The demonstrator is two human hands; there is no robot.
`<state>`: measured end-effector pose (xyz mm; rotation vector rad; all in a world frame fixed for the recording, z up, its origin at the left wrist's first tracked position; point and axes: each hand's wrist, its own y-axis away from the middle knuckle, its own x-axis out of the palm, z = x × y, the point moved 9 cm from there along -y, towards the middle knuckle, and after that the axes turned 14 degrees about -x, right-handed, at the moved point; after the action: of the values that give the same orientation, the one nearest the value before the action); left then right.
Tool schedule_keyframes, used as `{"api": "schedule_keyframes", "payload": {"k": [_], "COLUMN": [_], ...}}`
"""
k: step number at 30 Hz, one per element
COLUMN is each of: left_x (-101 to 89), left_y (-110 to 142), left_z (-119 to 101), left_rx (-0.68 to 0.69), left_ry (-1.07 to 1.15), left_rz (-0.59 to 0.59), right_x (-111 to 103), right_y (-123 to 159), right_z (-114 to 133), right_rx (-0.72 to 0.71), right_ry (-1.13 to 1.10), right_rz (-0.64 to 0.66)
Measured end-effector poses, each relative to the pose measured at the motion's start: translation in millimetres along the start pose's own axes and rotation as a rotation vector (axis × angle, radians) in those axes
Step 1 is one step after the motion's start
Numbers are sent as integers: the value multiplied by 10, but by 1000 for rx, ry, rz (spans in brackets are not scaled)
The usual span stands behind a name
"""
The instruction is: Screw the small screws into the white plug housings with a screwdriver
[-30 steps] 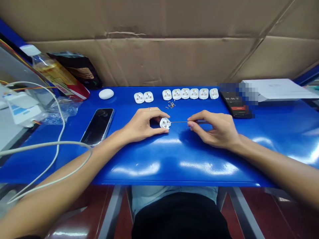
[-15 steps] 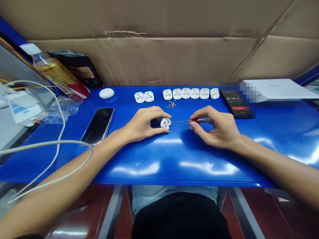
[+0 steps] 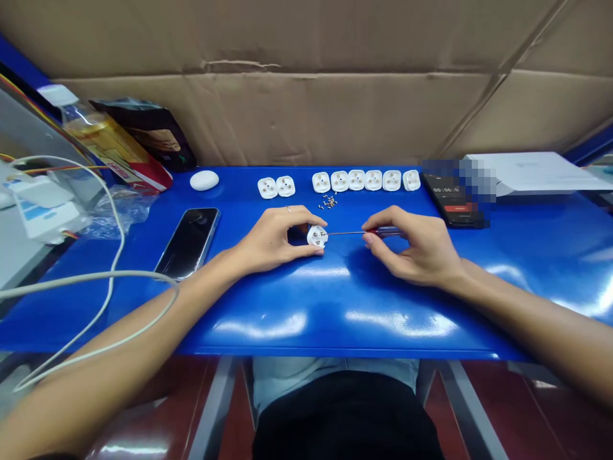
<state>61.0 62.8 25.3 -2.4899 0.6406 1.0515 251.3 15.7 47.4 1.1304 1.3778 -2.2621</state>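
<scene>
Head view: left hand (image 3: 275, 239) pinching rounded white plastic piece (image 3: 317, 236), thumb opposite fingers, between glossy blue tabletop (image 3: 325, 319) front and back edges; right hand (image 3: 419, 249) pinching red-handled metal-shafted screwdriver (image 3: 380, 232), tip at piece.

Lighting bright, consistent with a source above. White glare patches on the glossy blue flat tabletop (image 3: 306, 297), near edge and right side; soft shadow beside the bare right hand (image 3: 419, 249). Wide-angle stretching towards the frame edges; lower left corner blurred. Pixelation covers parts of the black rectangular phone (image 3: 450, 195) and flat white box (image 3: 536, 172).
</scene>
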Motion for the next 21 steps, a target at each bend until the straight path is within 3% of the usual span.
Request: {"api": "schedule_keyframes", "payload": {"k": [15, 21], "left_x": [36, 27], "left_y": [-38, -35], "left_z": [118, 103], "left_rx": [-101, -87], "left_ry": [137, 108], "left_rz": [87, 59], "right_x": [48, 22], "right_y": [62, 39], "right_z": [-106, -51], "right_rx": [87, 28], "right_ry": [-91, -1], "right_rz": [-5, 17]}}
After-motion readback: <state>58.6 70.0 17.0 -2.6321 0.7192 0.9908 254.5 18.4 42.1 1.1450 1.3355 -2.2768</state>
